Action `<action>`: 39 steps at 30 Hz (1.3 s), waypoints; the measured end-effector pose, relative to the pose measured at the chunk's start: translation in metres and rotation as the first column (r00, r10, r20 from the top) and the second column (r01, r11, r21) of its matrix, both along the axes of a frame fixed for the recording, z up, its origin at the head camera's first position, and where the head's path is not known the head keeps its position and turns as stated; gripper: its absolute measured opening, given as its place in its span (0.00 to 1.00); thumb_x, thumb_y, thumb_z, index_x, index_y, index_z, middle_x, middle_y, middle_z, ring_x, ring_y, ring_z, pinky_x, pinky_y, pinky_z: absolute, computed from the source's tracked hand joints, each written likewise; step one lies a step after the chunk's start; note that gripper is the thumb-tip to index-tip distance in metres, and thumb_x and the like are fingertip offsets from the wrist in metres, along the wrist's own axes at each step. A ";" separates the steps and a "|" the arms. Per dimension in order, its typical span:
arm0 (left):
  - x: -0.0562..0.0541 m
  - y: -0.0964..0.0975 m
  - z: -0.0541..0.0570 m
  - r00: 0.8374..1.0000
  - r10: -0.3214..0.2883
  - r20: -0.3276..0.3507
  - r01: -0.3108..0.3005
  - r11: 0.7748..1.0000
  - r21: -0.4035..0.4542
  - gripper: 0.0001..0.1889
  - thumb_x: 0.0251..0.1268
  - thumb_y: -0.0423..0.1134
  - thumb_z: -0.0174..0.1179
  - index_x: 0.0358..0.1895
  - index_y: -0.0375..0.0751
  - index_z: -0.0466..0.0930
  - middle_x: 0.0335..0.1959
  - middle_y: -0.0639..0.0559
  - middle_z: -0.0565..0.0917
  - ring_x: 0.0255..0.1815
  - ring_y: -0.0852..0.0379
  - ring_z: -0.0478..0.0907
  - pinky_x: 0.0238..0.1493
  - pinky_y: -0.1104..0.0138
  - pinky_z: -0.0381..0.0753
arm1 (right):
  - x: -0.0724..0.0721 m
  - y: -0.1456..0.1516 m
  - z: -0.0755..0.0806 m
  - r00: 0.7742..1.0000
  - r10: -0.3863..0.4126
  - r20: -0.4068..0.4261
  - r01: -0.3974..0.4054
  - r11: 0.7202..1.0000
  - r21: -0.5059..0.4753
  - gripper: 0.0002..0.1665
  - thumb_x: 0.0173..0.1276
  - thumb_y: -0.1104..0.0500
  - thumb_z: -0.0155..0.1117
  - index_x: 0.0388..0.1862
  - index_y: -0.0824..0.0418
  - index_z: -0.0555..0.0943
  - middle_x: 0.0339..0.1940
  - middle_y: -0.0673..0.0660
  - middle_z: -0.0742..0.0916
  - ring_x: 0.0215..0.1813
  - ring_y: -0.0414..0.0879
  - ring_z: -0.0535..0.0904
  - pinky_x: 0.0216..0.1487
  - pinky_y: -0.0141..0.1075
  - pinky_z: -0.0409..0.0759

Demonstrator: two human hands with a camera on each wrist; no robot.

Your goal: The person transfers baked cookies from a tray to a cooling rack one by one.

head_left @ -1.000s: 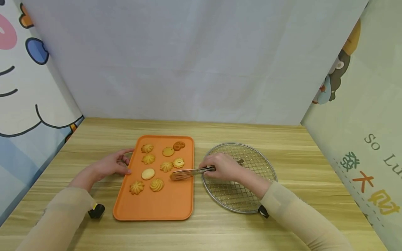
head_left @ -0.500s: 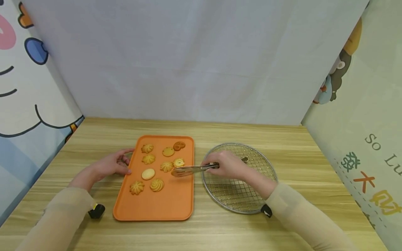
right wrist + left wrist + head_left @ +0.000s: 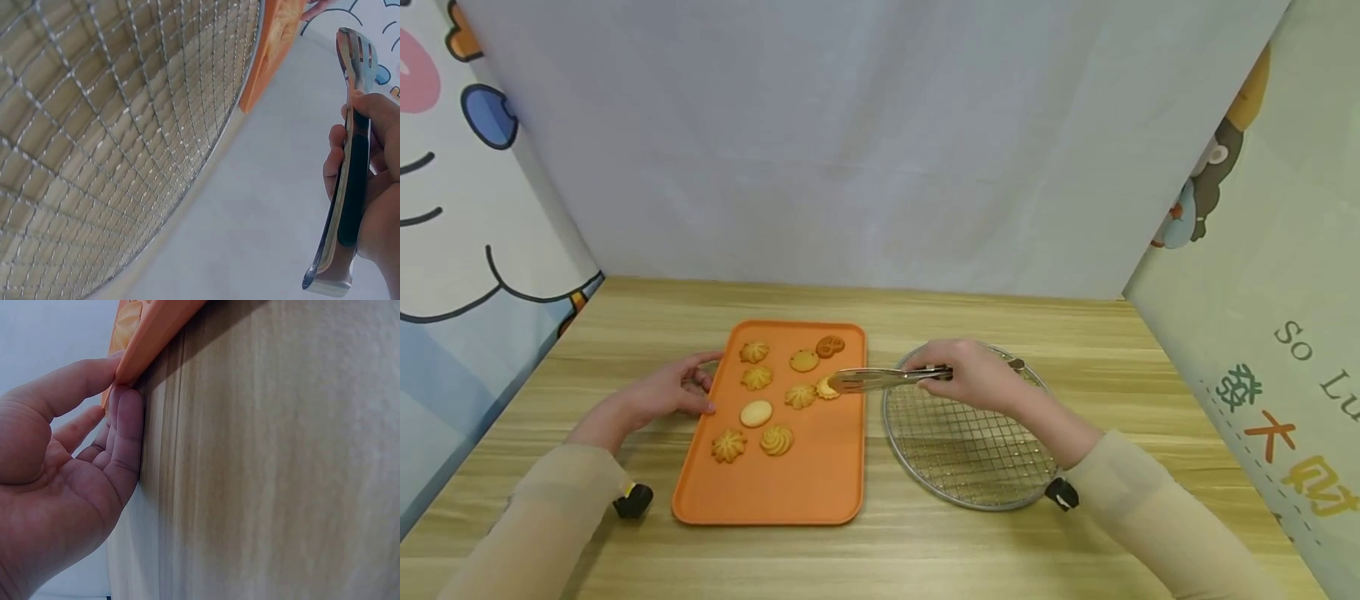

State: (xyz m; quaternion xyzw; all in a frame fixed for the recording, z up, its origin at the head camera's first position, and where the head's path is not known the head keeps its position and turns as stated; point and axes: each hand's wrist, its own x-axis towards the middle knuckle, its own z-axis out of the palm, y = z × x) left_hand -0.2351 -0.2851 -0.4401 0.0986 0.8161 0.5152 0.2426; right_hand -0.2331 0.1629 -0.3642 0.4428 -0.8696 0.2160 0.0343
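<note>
My left hand [image 3: 662,393] pinches the left rim of an orange tray [image 3: 775,496]; in the left wrist view the thumb lies on top of the rim, the fingers against its side and underside. Several cookies lie on the tray, among them a pale oval cookie [image 3: 756,413], a swirl cookie [image 3: 777,440] and a pretzel-shaped cookie [image 3: 830,347]. With my right hand [image 3: 973,375] I grip metal tongs [image 3: 880,379] by their black-sided handle. Their slotted tips overlap a round scalloped cookie [image 3: 825,387] in the head view. Brownish colour shows at the tips; I cannot tell whether they hold a cookie.
A round wire rack [image 3: 970,458] lies on the wooden table [image 3: 925,558] to the right of the tray, under my right hand. A pale cloth wall [image 3: 865,167] stands behind the table, with printed panels on both sides.
My right hand has raised the tongs and moved them away from me and to the right, their tips shifting from the tray's middle toward its right rim. The left hand stays at the tray.
</note>
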 end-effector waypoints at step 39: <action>0.001 0.001 0.002 1.000 0.004 -0.004 -0.004 1.000 -0.002 0.49 0.55 0.30 0.66 0.75 0.35 0.41 0.42 0.40 0.65 0.34 0.55 0.71 0.36 0.65 0.76 | -0.006 0.086 -0.007 0.970 -0.219 -0.106 0.207 0.972 -0.112 0.15 0.58 0.66 0.69 0.45 0.61 0.85 0.38 0.54 0.87 0.25 0.34 0.71 0.26 0.30 0.72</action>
